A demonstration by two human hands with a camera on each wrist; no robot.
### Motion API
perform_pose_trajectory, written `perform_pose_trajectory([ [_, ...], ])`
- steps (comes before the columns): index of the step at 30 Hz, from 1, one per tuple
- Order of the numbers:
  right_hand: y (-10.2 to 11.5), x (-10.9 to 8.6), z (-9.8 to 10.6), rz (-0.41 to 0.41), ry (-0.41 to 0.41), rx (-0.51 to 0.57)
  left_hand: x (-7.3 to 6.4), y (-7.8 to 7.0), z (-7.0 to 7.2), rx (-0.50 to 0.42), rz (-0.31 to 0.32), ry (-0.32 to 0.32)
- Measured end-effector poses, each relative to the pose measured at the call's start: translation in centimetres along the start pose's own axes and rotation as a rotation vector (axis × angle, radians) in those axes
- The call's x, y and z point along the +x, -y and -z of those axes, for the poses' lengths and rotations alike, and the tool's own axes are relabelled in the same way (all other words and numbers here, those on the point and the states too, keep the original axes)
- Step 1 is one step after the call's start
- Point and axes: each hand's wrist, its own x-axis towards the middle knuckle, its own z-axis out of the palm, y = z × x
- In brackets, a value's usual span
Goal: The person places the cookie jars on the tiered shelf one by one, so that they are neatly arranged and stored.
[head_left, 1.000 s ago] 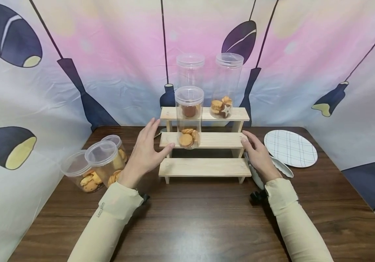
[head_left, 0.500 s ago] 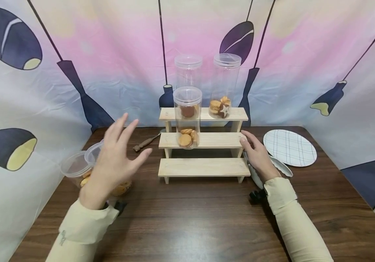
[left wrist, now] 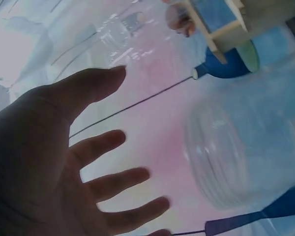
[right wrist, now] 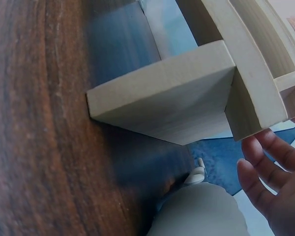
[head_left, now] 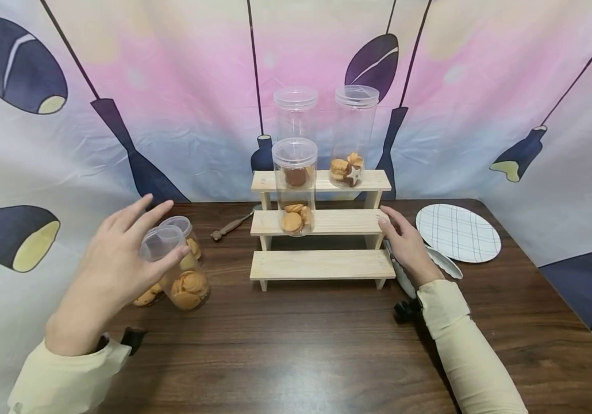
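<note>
My left hand (head_left: 112, 261) is raised at the left with fingers spread and nothing in it. It hovers close to a clear lidded cookie jar (head_left: 188, 290) on the table; in the left wrist view, a clear jar (left wrist: 236, 152) appears beyond the fingertips. A second jar (head_left: 192, 244) stands behind, and the hand mostly covers a third, whose cookies (head_left: 148, 296) show below. The fingertips of my right hand (head_left: 407, 247) touch the right end of the middle tier of a three-step wooden display stand (head_left: 348, 264). In the right wrist view, those fingertips (right wrist: 250, 147) lie against the board's edge.
One cookie jar (head_left: 296, 215) stands on the middle tier; two more, a left jar (head_left: 296, 109) and a right jar (head_left: 350, 167), are on the top tier. A brown-handled utensil (head_left: 229, 228), tongs (head_left: 443, 263) and a checked plate (head_left: 458, 233) lie on the table.
My left hand has moved from beside the stand leftward and toward me, to the group of jars, uncovering the brown-handled utensil. My right hand has stayed at the stand.
</note>
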Motion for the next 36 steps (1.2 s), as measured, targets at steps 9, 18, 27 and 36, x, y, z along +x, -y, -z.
perform_pose_trajectory([
  [9,-0.1,0.0,0.1,-0.006,-0.001,-0.017,-0.7,1.8,-0.8,0.062,0.074,0.190],
  [18,-0.1,0.0,0.1,-0.021,0.015,0.006,-0.5,2.2,-1.5,0.046,0.098,0.253],
  [27,-0.1,0.0,0.1,-0.017,0.014,-0.004,-0.5,2.3,-2.0,0.050,0.091,0.253],
  [36,0.0,0.0,0.1,-0.012,0.015,-0.005,-0.6,2.7,-2.7,0.054,0.087,0.253],
])
